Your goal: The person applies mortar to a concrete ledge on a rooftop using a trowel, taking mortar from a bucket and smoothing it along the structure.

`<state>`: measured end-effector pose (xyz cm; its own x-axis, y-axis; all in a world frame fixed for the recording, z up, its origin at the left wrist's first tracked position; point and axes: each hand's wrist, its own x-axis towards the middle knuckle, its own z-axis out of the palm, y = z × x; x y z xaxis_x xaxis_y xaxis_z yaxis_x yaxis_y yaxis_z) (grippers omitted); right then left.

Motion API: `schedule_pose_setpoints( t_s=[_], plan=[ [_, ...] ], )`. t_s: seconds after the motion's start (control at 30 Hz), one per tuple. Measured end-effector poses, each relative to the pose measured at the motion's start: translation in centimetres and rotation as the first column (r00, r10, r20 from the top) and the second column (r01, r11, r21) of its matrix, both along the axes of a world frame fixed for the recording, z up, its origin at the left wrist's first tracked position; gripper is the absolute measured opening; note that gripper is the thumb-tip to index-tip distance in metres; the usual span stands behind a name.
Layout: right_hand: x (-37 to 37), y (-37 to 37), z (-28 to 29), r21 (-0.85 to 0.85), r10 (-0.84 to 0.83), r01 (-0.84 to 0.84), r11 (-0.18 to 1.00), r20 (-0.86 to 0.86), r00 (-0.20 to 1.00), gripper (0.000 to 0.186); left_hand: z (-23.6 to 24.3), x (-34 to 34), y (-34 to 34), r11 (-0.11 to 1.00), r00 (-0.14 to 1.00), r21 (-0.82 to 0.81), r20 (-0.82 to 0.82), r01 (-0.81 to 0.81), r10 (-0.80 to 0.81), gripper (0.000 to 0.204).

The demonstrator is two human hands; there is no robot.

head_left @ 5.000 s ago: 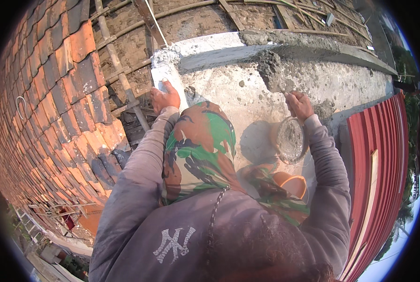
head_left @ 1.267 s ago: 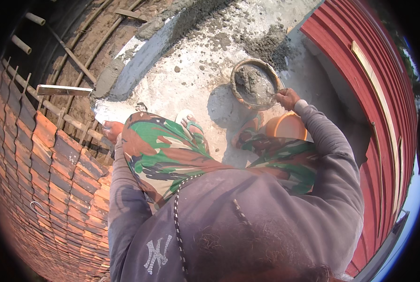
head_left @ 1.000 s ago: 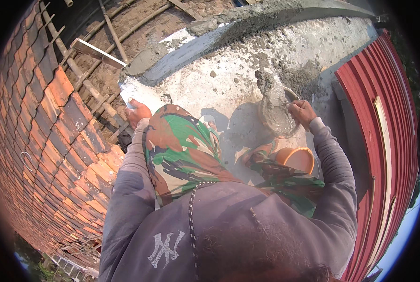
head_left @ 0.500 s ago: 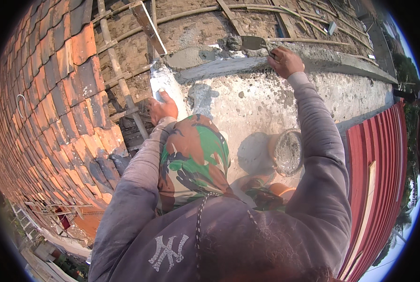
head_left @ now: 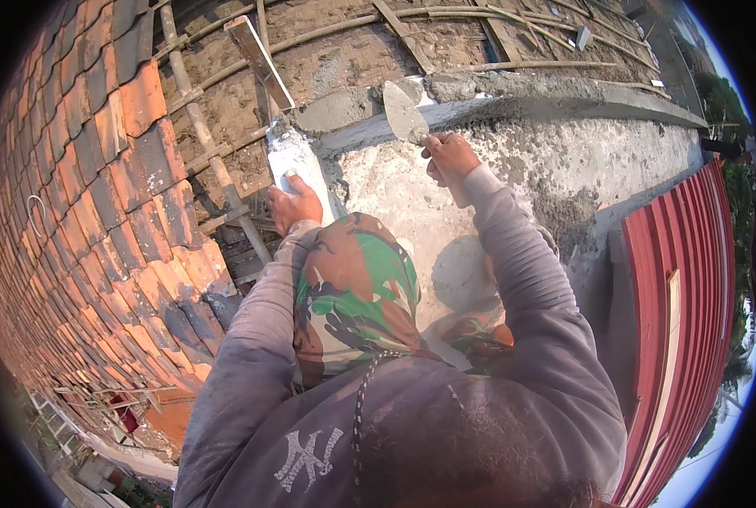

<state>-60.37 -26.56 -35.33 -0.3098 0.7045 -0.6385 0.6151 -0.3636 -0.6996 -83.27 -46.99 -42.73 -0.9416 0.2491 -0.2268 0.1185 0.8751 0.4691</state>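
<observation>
My right hand is closed round the handle of a pointed trowel. Its grey blade points up and away, over the mortar-covered ridge along the far side of the pale concrete slab. To the left, my left hand grips the edge of a white-coated ledge, its thumb lying on top and its fingers curled over the left side. Wet-looking grey mortar lies on the ridge near the blade. My camouflage-clad knee is bent between my arms.
Orange and dark roof tiles slope away on the left. Beyond the ridge lie bamboo poles over woven matting, with an upright plank. Red corrugated sheeting drops off at the right, bearing a wooden strip. My right arm mostly hides a bucket.
My right hand has moved left and nearer with the trowel, whose blade has swung from pointing left to pointing away. The left hand stays on the white ledge. My arm now covers the bucket.
</observation>
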Motion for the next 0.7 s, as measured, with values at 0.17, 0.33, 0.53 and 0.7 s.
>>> schedule_pose_setpoints(
  t_s=[0.17, 0.33, 0.53, 0.7],
  plan=[
    [-1.5, -0.2, 1.7, 0.337, 0.270, -0.464, 0.820, 0.487, 0.830, 0.048, 0.3, 0.2, 0.2, 1.000, 1.000, -0.005, -0.011, -0.008, 0.007, 0.072],
    [4.8, 5.3, 2.8, 0.369, 0.120, -0.425, 0.827, 0.622, 0.774, 0.049, 1.4, 0.4, 0.4, 1.000, 0.999, -0.019, 0.027, -0.020, 0.020, 0.071],
    [8.9, 8.1, 0.8, 0.272, -0.020, -0.108, 0.956, 0.427, 0.904, 0.046, 0.0, 0.4, 0.1, 0.999, 0.998, 0.039, -0.055, -0.012, 0.014, 0.072],
    [2.4, 2.6, 0.8, 0.037, -0.095, 0.091, 0.995, 0.124, 0.988, 0.042, 0.2, 0.4, 0.4, 1.000, 1.000, -0.004, -0.022, -0.016, 0.016, 0.074]
  ],
)
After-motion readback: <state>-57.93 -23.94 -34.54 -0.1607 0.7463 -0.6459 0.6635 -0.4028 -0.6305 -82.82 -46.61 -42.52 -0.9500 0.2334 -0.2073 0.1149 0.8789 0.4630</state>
